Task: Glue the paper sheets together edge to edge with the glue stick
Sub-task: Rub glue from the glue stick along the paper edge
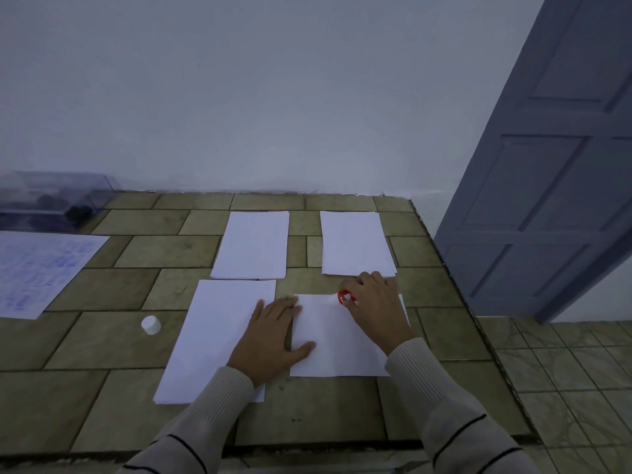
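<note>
Holding the near right sheet [342,350] flat on the counter [102,371] with the spread left grip [273,340], likely against sliding, and pinching the red glue stick [346,297] in the right grip [372,302], tip on the far edge of this sheet, ready for joining.

Bare tiles [102,336] left of sheets; only white cap [151,325] there.

A clear plastic box [51,200] holding something dark, hard to make out, sat at the far left of the tiled tabletop [102,336], a printed sheet [41,271] beside it, and a grey-blue panelled door [547,200] stood on the right.
</note>
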